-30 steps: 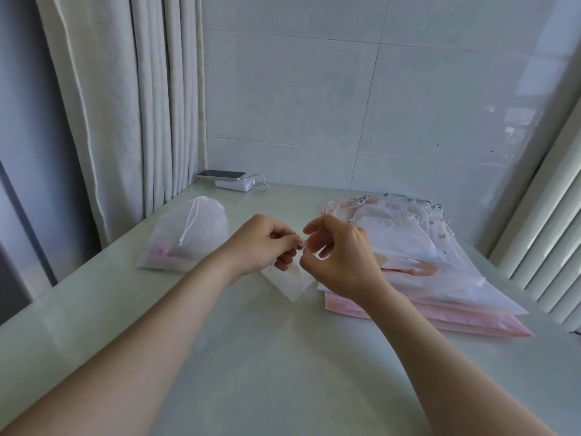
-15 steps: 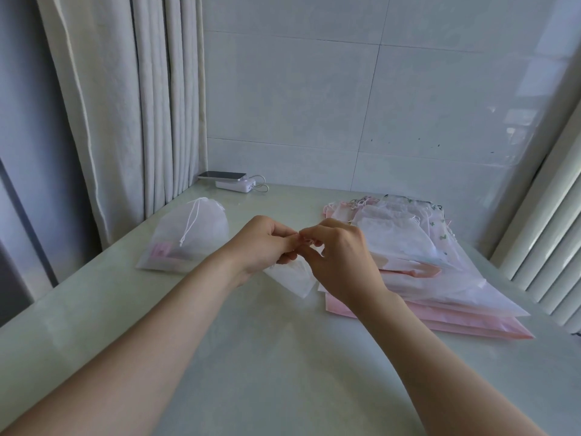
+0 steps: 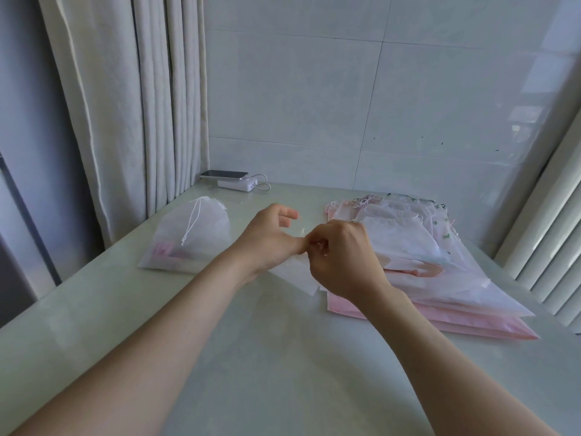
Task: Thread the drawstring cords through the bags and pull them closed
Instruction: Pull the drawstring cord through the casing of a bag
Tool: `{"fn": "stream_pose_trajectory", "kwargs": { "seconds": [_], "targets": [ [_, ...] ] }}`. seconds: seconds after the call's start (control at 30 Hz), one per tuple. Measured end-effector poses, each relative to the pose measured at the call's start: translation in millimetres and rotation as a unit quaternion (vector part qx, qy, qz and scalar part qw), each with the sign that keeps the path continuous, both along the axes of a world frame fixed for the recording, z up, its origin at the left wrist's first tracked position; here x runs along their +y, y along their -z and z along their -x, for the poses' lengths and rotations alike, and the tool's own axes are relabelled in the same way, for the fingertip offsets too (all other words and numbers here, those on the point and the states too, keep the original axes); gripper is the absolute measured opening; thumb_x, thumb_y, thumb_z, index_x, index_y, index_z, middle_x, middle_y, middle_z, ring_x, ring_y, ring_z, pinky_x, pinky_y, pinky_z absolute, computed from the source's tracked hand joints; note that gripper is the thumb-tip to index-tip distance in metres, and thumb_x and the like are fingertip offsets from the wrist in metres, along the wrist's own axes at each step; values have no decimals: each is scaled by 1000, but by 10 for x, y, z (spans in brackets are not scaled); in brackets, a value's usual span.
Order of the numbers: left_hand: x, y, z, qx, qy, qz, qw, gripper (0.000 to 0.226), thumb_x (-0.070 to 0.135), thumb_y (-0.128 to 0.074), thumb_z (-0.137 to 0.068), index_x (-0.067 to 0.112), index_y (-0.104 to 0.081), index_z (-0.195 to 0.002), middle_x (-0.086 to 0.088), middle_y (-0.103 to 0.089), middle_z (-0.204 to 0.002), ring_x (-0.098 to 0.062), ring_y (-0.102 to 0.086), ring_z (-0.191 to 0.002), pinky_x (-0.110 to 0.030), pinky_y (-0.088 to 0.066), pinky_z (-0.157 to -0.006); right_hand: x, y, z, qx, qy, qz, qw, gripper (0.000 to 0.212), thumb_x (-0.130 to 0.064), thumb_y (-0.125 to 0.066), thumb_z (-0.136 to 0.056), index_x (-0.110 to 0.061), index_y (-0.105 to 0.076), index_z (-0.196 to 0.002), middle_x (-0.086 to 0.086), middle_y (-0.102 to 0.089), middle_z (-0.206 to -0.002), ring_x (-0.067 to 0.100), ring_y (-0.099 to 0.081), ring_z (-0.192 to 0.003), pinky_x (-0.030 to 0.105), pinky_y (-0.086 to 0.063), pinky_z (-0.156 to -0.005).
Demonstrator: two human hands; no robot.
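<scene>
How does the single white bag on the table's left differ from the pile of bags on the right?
The single bag lies alone, puffed, with its mouth gathered and a white cord trailing over it; the pile holds many bags stacked flat. The single bag is white with something pink inside; the pile mixes white and pink bags. Both are translucent and rest on the table.

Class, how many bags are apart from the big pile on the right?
2. One closed bag lies on the table at left; one small bag is held between the left hand and right hand. The pile may hide more.
</scene>
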State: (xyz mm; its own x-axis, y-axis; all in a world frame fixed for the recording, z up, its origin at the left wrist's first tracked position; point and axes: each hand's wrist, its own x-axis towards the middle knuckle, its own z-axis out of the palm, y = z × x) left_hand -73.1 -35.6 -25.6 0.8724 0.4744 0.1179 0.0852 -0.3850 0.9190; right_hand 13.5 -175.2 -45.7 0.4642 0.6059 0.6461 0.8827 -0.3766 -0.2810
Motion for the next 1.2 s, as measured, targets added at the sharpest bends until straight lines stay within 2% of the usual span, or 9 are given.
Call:
{"fn": "stream_pose_trajectory", "kwargs": {
  "seconds": [0.07,0.1,0.2,0.27,0.47,0.8,0.9,1.03,1.2],
  "targets": [
    [10,-1,24,-32,-18,-26,999,48,14,-82,-77,27,-59,-116,9,-56,-123,-15,-73,-93,-32,-56,-83,-1,-58,23,91,-2,-38,995,13,-13,-73,-83,-20,-83,-81,-10,-68,-61,10,-61,-59,11,-43,-59],
    [26,6,29,-46,-19,-33,998,44,13,-82,-77,27,-59,-112,8,-60,-123,-15,-75,-90,-34,-57,-83,-9,-82,22,129,-5,-50,990,10,-16,-75,-84,-21,-84,-81,-10,-69,-59,7,-61,-57,10,-40,-56],
    [61,10,36,-63,-11,-41,997,29,12,-83,-80,25,-64,-99,2,-79,-97,-15,-77,-84,-37,-58,-82,-65,-121,-22,218,-21,-82,972,7,-20,-78,-86,-20,-84,-81,-4,-71,-61,3,-55,-53,13,-38,-55],
    [52,24,28,-87,-9,-49,995,26,12,-89,-79,21,-67,-89,3,-81,-91,-14,-79,-83,-39,-61,-88,-105,-131,-58,252,-27,-104,962,7,-20,-78,-86,-21,-83,-81,-5,-73,-63,2,-57,-54,17,-41,-56],
    [-22,69,-9,-157,-28,-69,985,21,3,-93,-73,12,-75,-71,2,-81,-87,-12,-79,-80,-38,-65,-85,-118,-141,-96,219,-12,-111,969,8,-18,-79,-85,-19,-83,-78,-11,-66,-53,0,-53,-47,10,-35,-52],
    [-85,133,-95,-227,-81,-161,957,30,-9,-78,-81,18,-74,-69,8,-79,-87,-4,-76,-81,-28,-62,-79,-107,-141,-123,234,-33,-126,963,13,-16,-77,-84,-19,-80,-72,-12,-61,-51,3,-48,-49,15,-34,-53],
    [-84,154,-88,-206,-73,-178,959,31,-6,-77,-84,21,-72,-71,9,-78,-88,-3,-75,-81,-27,-62,-77,-111,-129,-109,323,-73,-141,933,13,-18,-78,-86,-17,-80,-73,-2,-66,-59,11,-53,-59,27,-41,-60],
    [-63,205,-96,-200,-84,-147,965,21,1,-83,-85,15,-71,-73,8,-80,-88,1,-76,-80,-21,-60,-77,-142,-102,-147,479,-133,-161,853,13,-8,-74,-89,0,-78,-80,9,-57,-69,22,-43,-70,32,-36,-64],
    [-52,222,-99,-201,-80,-89,972,16,3,-85,-84,15,-77,-76,8,-81,-89,1,-76,-86,-22,-61,-86,-118,-68,-174,534,-167,-175,810,15,-6,-73,-90,9,-74,-87,14,-54,-78,27,-39,-80,33,-33,-66]
  ]
}}
